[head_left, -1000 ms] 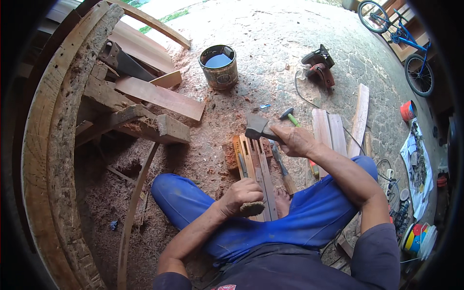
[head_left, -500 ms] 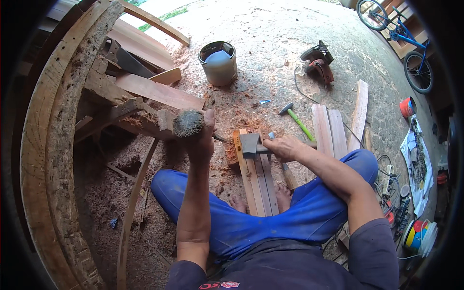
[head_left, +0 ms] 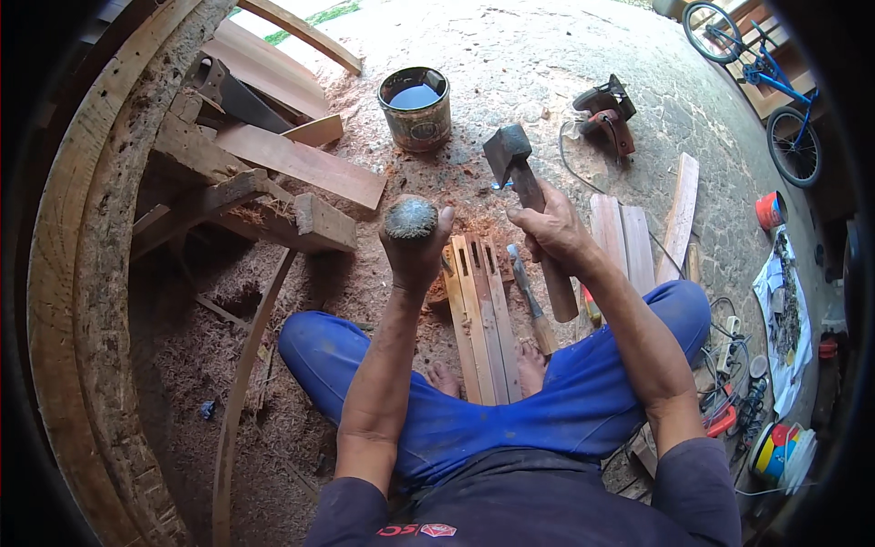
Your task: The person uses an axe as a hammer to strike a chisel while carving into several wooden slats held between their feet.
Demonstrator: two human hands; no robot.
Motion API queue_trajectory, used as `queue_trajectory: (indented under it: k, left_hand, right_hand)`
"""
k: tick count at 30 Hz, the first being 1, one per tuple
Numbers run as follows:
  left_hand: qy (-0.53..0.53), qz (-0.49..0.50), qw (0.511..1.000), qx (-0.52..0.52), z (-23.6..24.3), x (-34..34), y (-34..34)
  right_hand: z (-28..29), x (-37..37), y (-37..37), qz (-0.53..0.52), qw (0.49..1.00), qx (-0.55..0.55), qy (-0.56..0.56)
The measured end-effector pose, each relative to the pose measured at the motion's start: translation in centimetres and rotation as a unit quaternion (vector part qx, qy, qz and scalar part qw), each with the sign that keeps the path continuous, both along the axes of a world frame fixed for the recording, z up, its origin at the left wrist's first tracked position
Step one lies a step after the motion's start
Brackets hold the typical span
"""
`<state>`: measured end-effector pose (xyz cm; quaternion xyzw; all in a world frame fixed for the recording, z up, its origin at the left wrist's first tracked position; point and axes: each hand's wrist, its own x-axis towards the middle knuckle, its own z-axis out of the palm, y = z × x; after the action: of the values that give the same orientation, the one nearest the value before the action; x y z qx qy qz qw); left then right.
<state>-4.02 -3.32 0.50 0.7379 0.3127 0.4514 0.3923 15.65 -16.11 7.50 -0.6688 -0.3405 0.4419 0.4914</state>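
My left hand (head_left: 415,260) is closed around a chisel (head_left: 411,219), whose round, battered handle end faces up; its blade is mostly hidden below the fist. It is just left of the far ends of several pale wood strips (head_left: 483,342), which have narrow slots cut near those ends. The strips lie side by side between my bare feet (head_left: 531,367). In my right hand (head_left: 556,230) is a hammer (head_left: 508,150) with a dark, blocky head and a wooden handle, raised right of the strips. Another chisel (head_left: 529,296) lies on the ground beside them.
A bucket (head_left: 415,118) with liquid stands ahead, a circular saw (head_left: 609,123) to its right. Planks (head_left: 615,242) lie right of my knee. A heavy timber frame (head_left: 100,273) and a handsaw (head_left: 241,100) are on the left. Cables (head_left: 720,365) and a white cloth (head_left: 784,310) lie right.
The hammer has risen off the strips and turned, its head now up and away from me. My left hand has come right and nearer the strips with the chisel.
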Motion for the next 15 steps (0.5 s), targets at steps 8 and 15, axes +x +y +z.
queue_trajectory:
  k: [8,15]
  left_hand:
    - [0.048,0.025,0.997,0.046,-2.0,-0.5,0.9]
    - [-0.192,-0.077,0.96,-0.19,1.0,-0.7,1.7]
  right_hand:
    - [0.5,-0.2,0.4,0.016,0.999,0.028,-0.007]
    - [0.6,-0.1,0.0,0.003,0.999,0.038,0.012]
